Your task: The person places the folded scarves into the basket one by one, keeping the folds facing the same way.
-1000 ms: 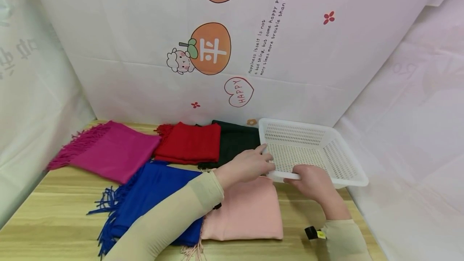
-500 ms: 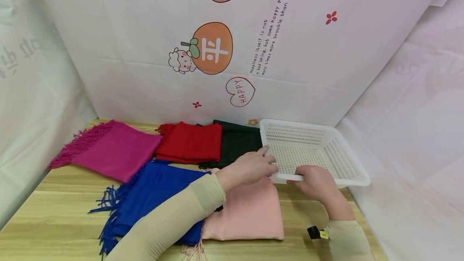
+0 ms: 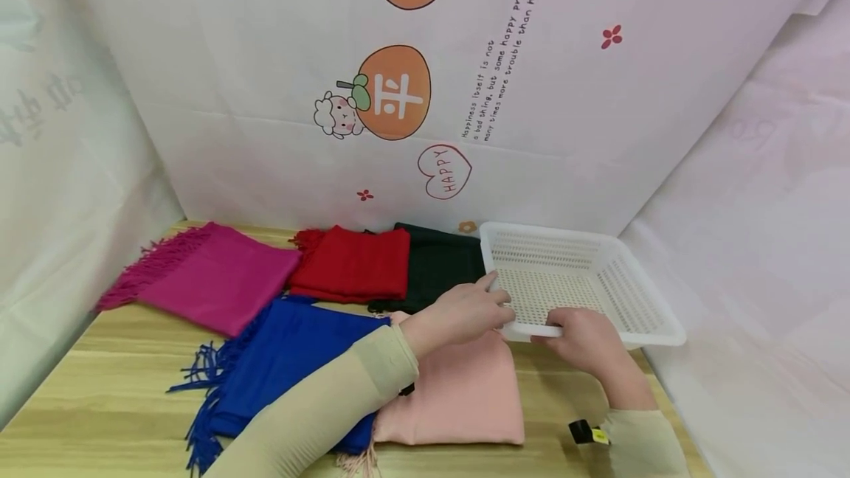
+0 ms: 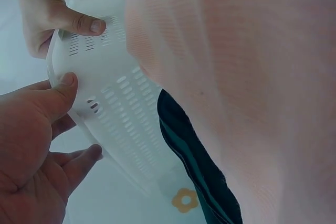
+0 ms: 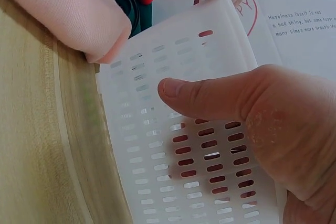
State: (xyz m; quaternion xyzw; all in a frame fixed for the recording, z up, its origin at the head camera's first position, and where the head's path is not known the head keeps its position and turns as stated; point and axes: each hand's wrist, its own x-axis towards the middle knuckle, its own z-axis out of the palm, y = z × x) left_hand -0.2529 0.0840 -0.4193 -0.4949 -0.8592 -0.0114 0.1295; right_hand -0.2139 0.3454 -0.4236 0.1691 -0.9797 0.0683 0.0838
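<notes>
At the far left of the wooden table [image 3: 66, 397], a folded magenta cloth [image 3: 219, 279] lies with its fringe outward, its near corner meeting a blue cloth [image 3: 299, 352]. The blue one sits closer to the person, its own fringe spread to the left, and the left sleeve [image 3: 319, 397] crosses over it. Behind it lies a folded red cloth [image 3: 358, 264], overlapping a dark green one [image 3: 441, 264] to its right. In front of the green, a pink cloth [image 3: 458, 397] lies partly under the left arm.

The left hand [image 3: 458, 316] reaches across to the white slotted basket [image 3: 551, 236] and pinches its rim near the front left corner, thumb outside and fingertips over the edge. The basket stands at the right end of the table, just beside the green and pink cloths; whether its base rests flat cannot be told. The right hand [image 3: 584, 341] grips the near rim, thumb pressed on the outer wall, its fingers showing through the slots from within.

Little has changed over the last second: the head view drifts slightly, while both hands keep their hold and the cloths stay put. The work in hand therefore seems to be steadying or placing the basket, with no cloth being handled.
</notes>
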